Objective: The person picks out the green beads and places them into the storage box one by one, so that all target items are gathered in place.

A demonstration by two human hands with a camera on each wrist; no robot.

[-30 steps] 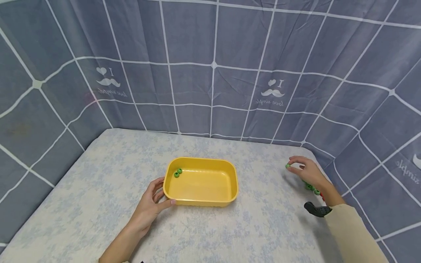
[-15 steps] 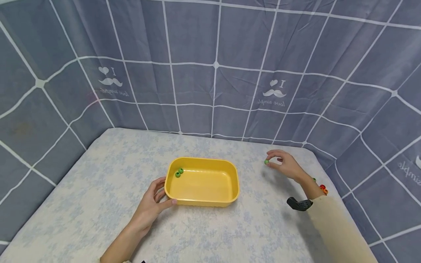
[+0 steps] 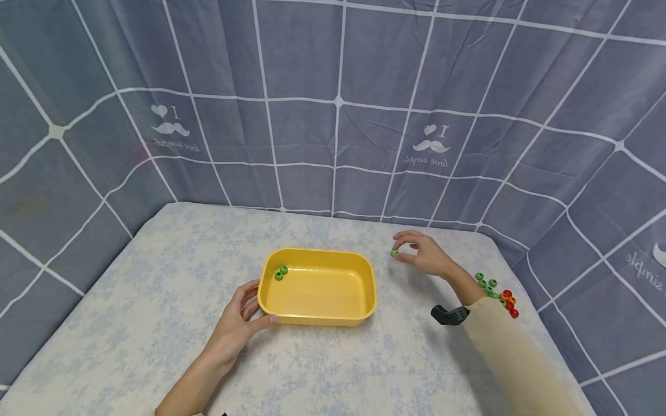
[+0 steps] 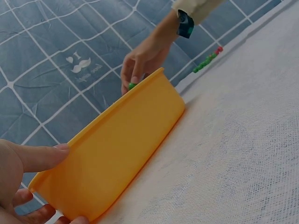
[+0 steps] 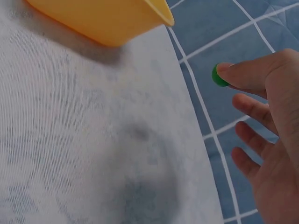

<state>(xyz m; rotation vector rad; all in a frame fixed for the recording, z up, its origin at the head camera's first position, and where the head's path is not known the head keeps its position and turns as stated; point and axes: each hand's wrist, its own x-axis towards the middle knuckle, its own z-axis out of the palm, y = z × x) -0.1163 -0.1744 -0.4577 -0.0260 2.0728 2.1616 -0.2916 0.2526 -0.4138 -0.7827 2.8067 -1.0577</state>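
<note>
A yellow plastic tray sits on the table, with two green beads in its back left corner. My left hand grips the tray's front left corner; in the left wrist view the thumb lies on the rim and the fingers come round lower down. Over the table to the right of the tray is my right hand, pinching a green bead between thumb and forefinger. The other fingers of that hand are spread and loosely bent in the right wrist view.
Several green beads lie at the table's right side, next to several red and orange beads; the right sleeve partly overlaps them. A floral cloth covers the table. Grey-blue checked curtains stand behind and at both sides.
My right hand has moved left from the bead pile toward the tray, carrying the green bead. The pile now shows more fully. The left hand and tray stay in place.
</note>
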